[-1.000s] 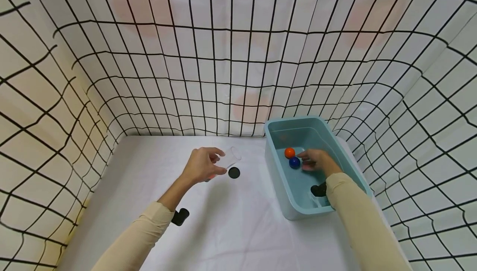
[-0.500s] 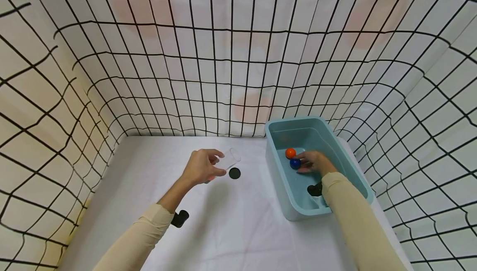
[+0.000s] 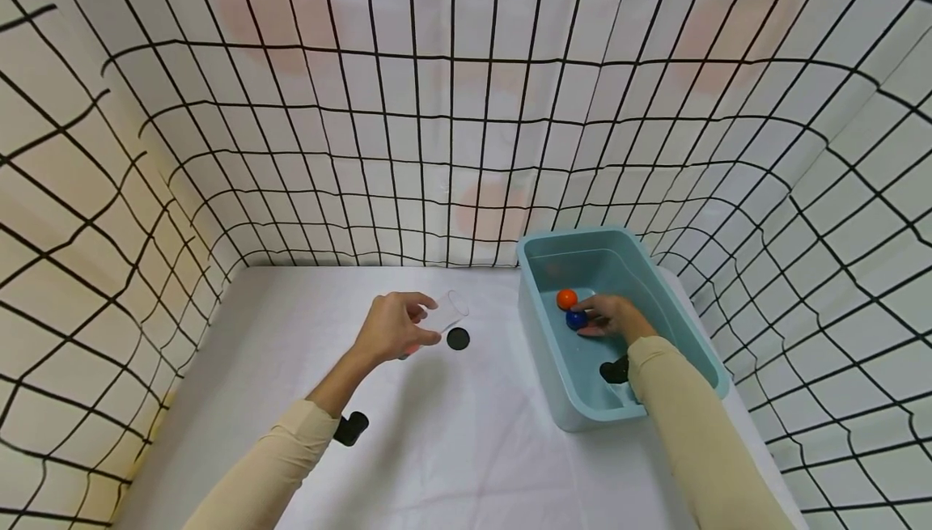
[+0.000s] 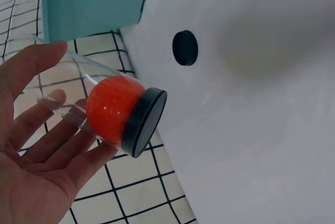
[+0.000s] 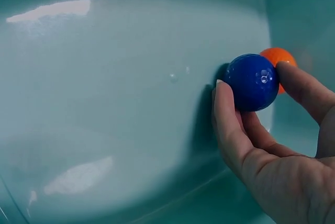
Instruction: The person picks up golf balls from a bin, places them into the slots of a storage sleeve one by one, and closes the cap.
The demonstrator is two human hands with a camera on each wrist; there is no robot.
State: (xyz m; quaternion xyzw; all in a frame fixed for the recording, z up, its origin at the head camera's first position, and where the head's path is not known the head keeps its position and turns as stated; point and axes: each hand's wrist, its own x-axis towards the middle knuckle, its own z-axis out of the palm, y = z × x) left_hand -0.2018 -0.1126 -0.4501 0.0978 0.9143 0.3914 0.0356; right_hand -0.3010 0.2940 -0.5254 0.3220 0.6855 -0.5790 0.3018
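Clerk: Head view. Entries?

Operator: One clear tube, pinched between thumb and fingers of my left hand; long axis slanting, mouth toward 1 to 2 o'clock. One blue ball, inside the bin, 3 o'clock from the tube and well apart. My right hand is on the ball, so it is the nearer. The relation I'd work by: ball at 3 o'clock, mouth tipped higher, not squarely facing it. One loose cap, on the table.

Clerk: Unclear items?

Operator: Two dark objects, one at each sleeve, partly covered; I can't identify either.

Clerk: Left wrist view.

Operator: Same tube, mouth toward 10 o'clock, capped end toward 4. Red ball inside, against the fitted cap. Loose cap at 1 o'clock from the fitted one. The far rim is faint against thumb and netting; I read it as uncapped. Bin cut off at the top.

Clerk: Right wrist view.

Operator: Blue ball, clamped between thumb at its 3 o'clock and fingers at its 8 o'clock. One orange ball behind it at 1 o'clock, mostly covered; contact between the two, I can't tell. Nor whether the blue one is off the bin floor.
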